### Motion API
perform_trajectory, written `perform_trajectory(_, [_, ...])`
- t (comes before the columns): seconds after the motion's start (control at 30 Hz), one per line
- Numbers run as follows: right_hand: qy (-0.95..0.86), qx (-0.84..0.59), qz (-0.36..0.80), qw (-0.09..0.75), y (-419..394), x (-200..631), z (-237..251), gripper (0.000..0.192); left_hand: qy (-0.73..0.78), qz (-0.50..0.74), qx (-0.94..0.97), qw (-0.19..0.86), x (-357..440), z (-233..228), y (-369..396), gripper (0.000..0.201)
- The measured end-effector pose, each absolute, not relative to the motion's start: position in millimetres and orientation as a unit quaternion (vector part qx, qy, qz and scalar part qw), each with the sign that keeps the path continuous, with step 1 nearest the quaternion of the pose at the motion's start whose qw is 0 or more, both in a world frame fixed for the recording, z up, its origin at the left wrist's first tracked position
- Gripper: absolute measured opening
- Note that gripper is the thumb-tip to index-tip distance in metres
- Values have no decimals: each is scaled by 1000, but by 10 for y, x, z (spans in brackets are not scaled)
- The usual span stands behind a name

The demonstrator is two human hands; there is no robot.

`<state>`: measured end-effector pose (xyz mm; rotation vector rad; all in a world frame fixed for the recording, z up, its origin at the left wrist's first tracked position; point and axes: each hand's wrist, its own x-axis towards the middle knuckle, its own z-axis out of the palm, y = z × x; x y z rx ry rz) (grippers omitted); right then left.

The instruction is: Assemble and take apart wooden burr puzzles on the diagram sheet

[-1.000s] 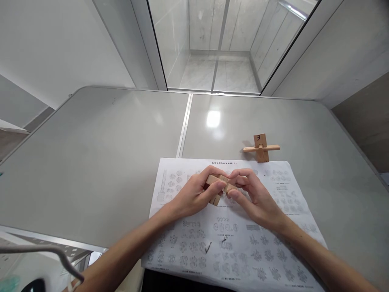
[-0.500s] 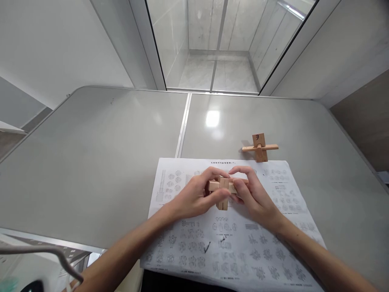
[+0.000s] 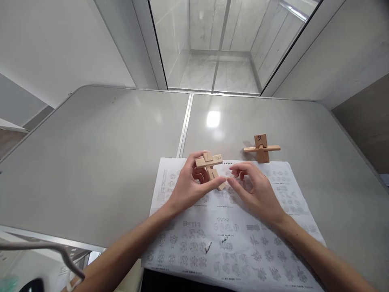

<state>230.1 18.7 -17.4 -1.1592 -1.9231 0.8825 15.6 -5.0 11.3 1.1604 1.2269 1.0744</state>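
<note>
The left hand (image 3: 187,187) pinches the wooden cross puzzle (image 3: 210,168) above the diagram sheet (image 3: 231,235), its top bar running nine to three. The right hand (image 3: 257,194), fingers loosely spread, holding nothing, sits just at three o'clock of it.

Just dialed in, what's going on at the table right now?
A person is working over a printed diagram sheet on a grey table. The left hand holds a wooden cross-shaped puzzle lifted above the sheet. The right hand is open beside it, fingertips close to the puzzle's lower end. A second wooden puzzle piece, marked with a number, stands on the table past the sheet.
</note>
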Motion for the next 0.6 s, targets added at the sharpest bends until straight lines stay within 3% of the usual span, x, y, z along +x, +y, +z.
perform_trajectory(0.3, [-842,-387,258,273,184,2327,-283,39,522,486,450,537,150,66,-42,67])
perform_trajectory(0.5, [-837,-377,248,309,193,2289,-240,7,532,475,465,524,156,74,-43,68])
perform_trajectory(0.6, [-792,-408,313,330,194,2296,-182,10,532,478,479,509,163,71,-46,67])
